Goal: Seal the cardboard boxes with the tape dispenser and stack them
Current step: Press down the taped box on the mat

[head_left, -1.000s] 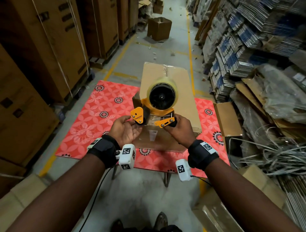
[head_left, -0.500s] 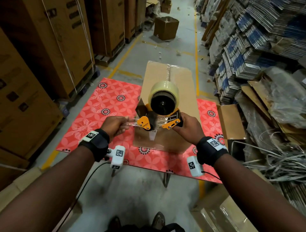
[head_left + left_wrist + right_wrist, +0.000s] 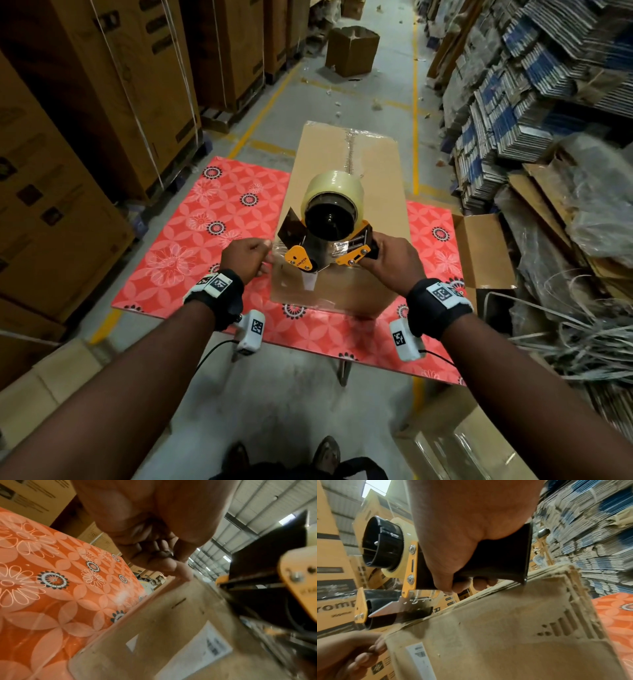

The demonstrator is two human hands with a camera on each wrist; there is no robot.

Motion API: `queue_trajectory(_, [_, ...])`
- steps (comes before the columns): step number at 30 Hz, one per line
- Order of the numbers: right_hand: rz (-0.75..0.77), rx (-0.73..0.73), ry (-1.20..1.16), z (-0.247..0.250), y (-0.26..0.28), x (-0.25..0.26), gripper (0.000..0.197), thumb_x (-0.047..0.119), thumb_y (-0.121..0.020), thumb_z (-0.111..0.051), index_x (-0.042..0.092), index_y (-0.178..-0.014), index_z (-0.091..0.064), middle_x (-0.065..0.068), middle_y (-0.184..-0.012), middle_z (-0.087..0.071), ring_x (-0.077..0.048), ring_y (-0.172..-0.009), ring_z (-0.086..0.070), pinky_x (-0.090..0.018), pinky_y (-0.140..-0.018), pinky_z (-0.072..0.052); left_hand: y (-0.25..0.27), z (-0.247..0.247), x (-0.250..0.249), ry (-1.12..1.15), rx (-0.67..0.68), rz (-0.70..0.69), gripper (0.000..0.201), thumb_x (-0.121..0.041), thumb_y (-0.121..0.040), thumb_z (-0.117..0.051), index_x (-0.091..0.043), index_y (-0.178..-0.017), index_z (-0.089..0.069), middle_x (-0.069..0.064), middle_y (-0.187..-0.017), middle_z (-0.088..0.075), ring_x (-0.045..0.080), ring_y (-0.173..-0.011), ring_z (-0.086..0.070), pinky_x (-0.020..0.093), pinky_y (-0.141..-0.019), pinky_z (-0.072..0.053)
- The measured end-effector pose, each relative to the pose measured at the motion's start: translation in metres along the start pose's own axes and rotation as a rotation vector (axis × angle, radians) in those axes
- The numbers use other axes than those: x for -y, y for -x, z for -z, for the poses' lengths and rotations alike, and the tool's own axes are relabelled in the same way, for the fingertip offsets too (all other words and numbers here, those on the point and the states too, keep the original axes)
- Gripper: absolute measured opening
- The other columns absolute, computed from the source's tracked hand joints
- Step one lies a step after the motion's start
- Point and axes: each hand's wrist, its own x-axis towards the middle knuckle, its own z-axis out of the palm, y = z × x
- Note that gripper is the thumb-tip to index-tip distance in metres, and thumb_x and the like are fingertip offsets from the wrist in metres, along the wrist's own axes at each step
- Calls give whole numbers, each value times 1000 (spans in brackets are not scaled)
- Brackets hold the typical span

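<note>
A closed cardboard box (image 3: 346,164) lies lengthwise on the table with the red floral cloth (image 3: 191,240), with clear tape along its top seam. My right hand (image 3: 375,253) grips the black handle of the orange tape dispenser (image 3: 329,219), which hovers over the box's near edge. In the right wrist view the right hand (image 3: 471,585) wraps round the handle, and the roller and blade of the dispenser (image 3: 385,547) sit just above the box (image 3: 505,635). My left hand (image 3: 265,251), left of the dispenser, has curled fingers (image 3: 171,565) pinching the clear tape end.
Tall stacked cartons (image 3: 102,102) line the left side. Piles of flattened cardboard (image 3: 513,102) and loose straps (image 3: 565,325) crowd the right. An open box (image 3: 479,250) stands at the table's right edge. Another open box (image 3: 352,51) sits on the aisle floor ahead.
The dispenser has come down and tilted toward the box's near edge. My left hand has left the dispenser's front and drawn leftward, pulling a short strip of tape out.
</note>
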Motion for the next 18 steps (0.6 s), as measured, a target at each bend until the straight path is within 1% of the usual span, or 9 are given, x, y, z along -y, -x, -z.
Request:
queue_trajectory(2, [1,10,10,0,0,0,28,44,-77,-72,35,-103,-66,5,-83,-72,-19,-77,-65,-31,-56,-39,-1,-8,7,-91,36,47,40,-33,-101,-43,-12,-74,-64,10,-64,-65,17,-45,-55,24,-48,-44])
queue_trajectory(4, [11,13,18,-1,1,-2,28,44,-78,-71,33,-103,-67,3,-84,-72,-23,-79,-66,-32,-56,-38,-2,-16,18,-156,104,165,53,-49,-101,-31,-12,-79,-61,12,-61,-62,22,-47,-55,25,-50,-40])
queue_trajectory(5, [22,12,21,-1,1,-2,29,46,-78,-70,32,-103,-67,2,-86,-73,-25,-81,-66,-33,-56,-39,-3,-18,25,-120,146,236,52,-50,-101,-30,-11,-86,-61,13,-61,-60,22,-44,-52,23,-48,-36])
queue_trajectory(7, [35,13,26,-1,1,-3,31,49,-78,-69,32,-104,-66,1,-88,-73,-26,-84,-66,-35,-58,-43,-5,-16,34,-119,189,290,33,-35,-101,-38,-10,-93,-57,16,-69,-58,19,-42,-48,21,-46,-30])
queue_trajectory(9, [33,22,21,-2,0,-4,30,47,-78,-70,32,-103,-65,2,-87,-73,-26,-83,-65,-34,-58,-43,-10,-8,35,-186,101,240,13,-26,-95,-52,-17,-102,-57,15,-84,-64,21,-55,-55,24,-51,-39])
queue_trajectory(11, [32,25,17,-2,-1,-4,28,46,-77,-71,30,-99,-65,2,-82,-72,-25,-78,-64,-33,-56,-39,-15,3,24,-236,-83,115,23,-34,-89,-60,-22,-108,-60,7,-94,-68,25,-76,-63,31,-69,-50])
queue_trajectory(12, [32,28,15,-1,-2,-4,27,46,-77,-71,29,-97,-65,3,-79,-71,-25,-76,-63,-33,-55,-37,-17,5,15,-219,-127,48,23,-37,-87,-61,-23,-105,-61,4,-94,-68,25,-81,-63,33,-74,-50])
queue_trajectory(15, [22,47,-5,-1,-2,-5,25,44,-76,-68,26,-93,-65,3,-71,-66,-22,-68,-60,-33,-53,-36,-15,-2,-13,-252,-68,-102,5,-24,-87,-61,-23,-92,-63,-1,-82,-64,18,-75,-58,26,-62,-40])
queue_trajectory(18, [5,93,-57,-1,-3,-6,22,41,-76,-68,22,-86,-66,4,-65,-63,-19,-62,-58,-38,-54,-46,-8,-14,-24,-412,-13,-149,12,-12,-88,-55,-22,-81,-59,-7,-74,-58,15,-70,-51,23,-54,-34])
